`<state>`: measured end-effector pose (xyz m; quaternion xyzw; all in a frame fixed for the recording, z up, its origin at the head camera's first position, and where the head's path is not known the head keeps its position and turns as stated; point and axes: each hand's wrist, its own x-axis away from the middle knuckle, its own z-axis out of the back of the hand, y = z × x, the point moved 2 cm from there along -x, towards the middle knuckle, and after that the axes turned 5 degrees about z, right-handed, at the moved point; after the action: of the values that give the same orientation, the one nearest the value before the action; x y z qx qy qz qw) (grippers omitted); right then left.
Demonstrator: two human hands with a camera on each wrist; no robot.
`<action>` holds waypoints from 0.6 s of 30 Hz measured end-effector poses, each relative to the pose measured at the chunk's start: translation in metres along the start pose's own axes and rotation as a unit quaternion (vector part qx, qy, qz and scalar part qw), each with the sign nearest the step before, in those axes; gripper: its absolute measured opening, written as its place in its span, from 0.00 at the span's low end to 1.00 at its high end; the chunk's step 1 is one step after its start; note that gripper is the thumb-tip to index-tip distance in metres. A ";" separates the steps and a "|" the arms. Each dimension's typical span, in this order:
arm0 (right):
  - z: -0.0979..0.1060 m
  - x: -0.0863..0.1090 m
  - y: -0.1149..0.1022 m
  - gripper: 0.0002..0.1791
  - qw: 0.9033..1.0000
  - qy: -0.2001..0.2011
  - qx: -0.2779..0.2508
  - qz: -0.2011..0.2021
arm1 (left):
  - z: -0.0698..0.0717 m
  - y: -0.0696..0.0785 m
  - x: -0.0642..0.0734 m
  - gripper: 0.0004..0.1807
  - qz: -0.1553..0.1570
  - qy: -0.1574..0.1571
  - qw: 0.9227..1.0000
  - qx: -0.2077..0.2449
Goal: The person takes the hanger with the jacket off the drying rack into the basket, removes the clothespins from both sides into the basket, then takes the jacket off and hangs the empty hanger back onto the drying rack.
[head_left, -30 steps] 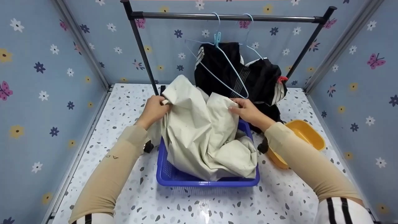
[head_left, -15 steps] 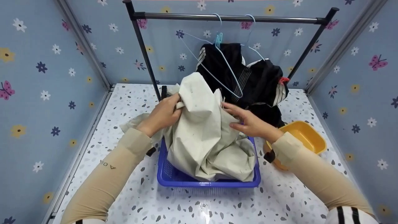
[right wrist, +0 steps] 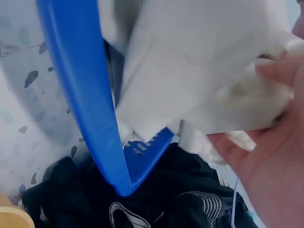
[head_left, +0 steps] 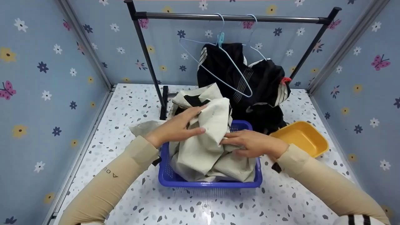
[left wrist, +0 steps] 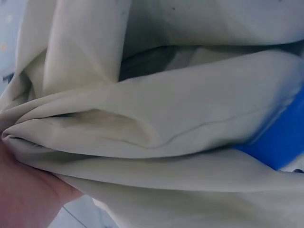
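Observation:
A crumpled beige garment (head_left: 200, 156) with black patches at its far side lies bunched in and over a blue basket (head_left: 206, 184). My left hand (head_left: 178, 125) rests on its left part, fingers stretched and thumb spread, with a fold between them. In the left wrist view the garment's folds (left wrist: 190, 109) gather beside that hand. My right hand (head_left: 250, 142) touches the garment at its right side, fingers nearly straight. The right wrist view shows loose cloth (right wrist: 190, 71) in the wide gap between that hand's thumb and fingers.
A black clothes rack (head_left: 231, 17) stands behind, carrying a bare blue hanger (head_left: 215, 72) and a hung black garment (head_left: 262, 81) with white stripes. To the right lies a yellow tub (head_left: 304, 139). Patterned walls (head_left: 34, 93) enclose the speckled table (head_left: 125, 193).
The garment's raised part has come down and folded toward me, baring black patches. Both hands moved nearer to me and the left moved right; its fingers have spread. The hanger swung.

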<state>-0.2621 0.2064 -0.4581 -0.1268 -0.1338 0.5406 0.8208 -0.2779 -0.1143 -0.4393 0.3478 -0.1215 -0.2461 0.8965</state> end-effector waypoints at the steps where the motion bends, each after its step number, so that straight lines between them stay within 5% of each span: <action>1: 0.001 0.002 -0.002 0.30 1.000 -0.021 -0.013 -0.005 | -0.004 0.002 0.000 0.51 -0.002 -0.011 1.000 -0.018; 4: 0.010 0.010 -0.006 0.30 0.995 -0.067 -0.074 -0.024 | -0.014 0.007 0.002 0.54 -0.005 -0.036 0.997 -0.064; 6: 0.022 0.014 -0.006 0.26 0.993 -0.059 -0.103 -0.023 | -0.021 0.009 0.003 0.55 -0.011 -0.047 0.996 -0.080; 10: 0.049 0.017 -0.003 0.11 0.993 0.070 -0.097 -0.004 | -0.032 0.013 0.005 0.54 -0.030 -0.062 0.992 -0.110; 13: 0.064 0.012 0.000 0.05 0.979 0.190 -0.067 -0.024 | -0.041 0.016 0.007 0.54 -0.048 -0.074 0.986 -0.141; 15: 0.068 0.006 0.001 0.12 0.970 0.229 -0.056 -0.054 | -0.048 0.017 0.009 0.53 -0.058 -0.088 0.981 -0.164; 18: 0.068 -0.008 0.002 0.31 0.971 0.211 -0.052 -0.101 | -0.059 0.018 0.011 0.52 -0.070 -0.112 0.972 -0.195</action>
<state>-0.2910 0.2038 -0.3956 -0.2668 0.0025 0.4084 0.8729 -0.2392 -0.0760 -0.4693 0.1438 -0.1459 -0.3644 0.9084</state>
